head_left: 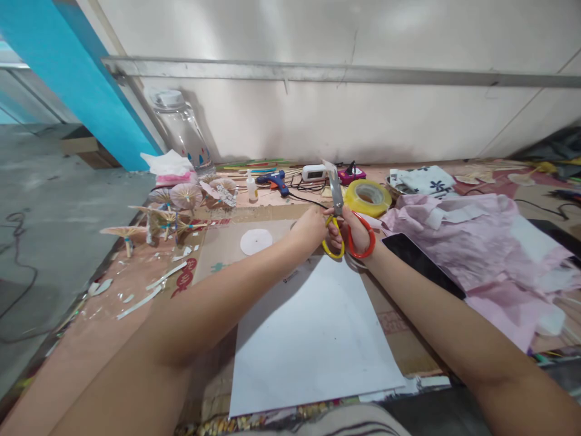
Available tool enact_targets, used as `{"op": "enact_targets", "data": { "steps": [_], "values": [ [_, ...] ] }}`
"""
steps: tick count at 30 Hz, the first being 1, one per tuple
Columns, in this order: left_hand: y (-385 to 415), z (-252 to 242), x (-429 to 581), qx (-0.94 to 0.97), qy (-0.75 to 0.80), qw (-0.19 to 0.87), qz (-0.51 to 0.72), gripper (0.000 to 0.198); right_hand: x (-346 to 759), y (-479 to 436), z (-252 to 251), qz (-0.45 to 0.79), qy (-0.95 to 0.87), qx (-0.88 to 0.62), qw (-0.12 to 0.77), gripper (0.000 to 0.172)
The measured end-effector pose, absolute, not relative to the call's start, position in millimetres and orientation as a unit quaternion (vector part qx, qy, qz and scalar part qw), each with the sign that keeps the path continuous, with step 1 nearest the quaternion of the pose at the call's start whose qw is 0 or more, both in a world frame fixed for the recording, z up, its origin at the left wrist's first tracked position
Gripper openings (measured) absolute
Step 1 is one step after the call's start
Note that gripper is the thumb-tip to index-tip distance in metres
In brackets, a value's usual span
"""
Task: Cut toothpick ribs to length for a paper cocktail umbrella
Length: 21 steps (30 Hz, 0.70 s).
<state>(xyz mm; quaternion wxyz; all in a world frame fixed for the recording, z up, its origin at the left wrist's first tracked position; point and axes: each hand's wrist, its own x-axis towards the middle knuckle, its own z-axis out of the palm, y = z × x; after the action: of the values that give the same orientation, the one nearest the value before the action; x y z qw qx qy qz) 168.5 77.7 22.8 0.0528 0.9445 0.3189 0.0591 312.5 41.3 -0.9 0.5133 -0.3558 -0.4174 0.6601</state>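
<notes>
Scissors with one yellow and one red-orange handle are held upright above the far edge of a white paper sheet. My right hand has its fingers through the handles. Against the scissors' yellow handle and pivot, my left hand is closed; whether it grips the scissors or something small is hidden. The blades point away, toward the wall. To the left of my left hand, a white paper disc with a small dark centre mark lies on flat cardboard.
Small paper umbrellas and paper scraps lie at the left. Along the back are a clear bottle, a blue glue gun and a yellow tape roll. A black phone and pink cloth lie at the right.
</notes>
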Motion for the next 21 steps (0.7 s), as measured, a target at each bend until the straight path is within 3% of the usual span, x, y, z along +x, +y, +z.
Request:
{"op": "enact_targets", "data": {
  "steps": [7, 12, 21],
  "values": [
    [79.6, 39.8, 156.7, 0.934, 0.355, 0.038, 0.033, 0.039, 314.2, 41.5, -3.1, 0.660, -0.425, -0.349, 0.512, 0.050],
    [68.2, 64.6, 124.4, 0.910, 0.393, 0.062, 0.115, 0.011, 314.6, 40.8, -4.0, 0.656, -0.433, -0.344, 0.513, 0.049],
    [41.0, 76.5, 60.8, 0.831, 0.450, 0.212, 0.248, 0.038, 306.4, 28.7, 7.9, 0.621, -0.479, -0.343, 0.517, 0.053]
  ]
}}
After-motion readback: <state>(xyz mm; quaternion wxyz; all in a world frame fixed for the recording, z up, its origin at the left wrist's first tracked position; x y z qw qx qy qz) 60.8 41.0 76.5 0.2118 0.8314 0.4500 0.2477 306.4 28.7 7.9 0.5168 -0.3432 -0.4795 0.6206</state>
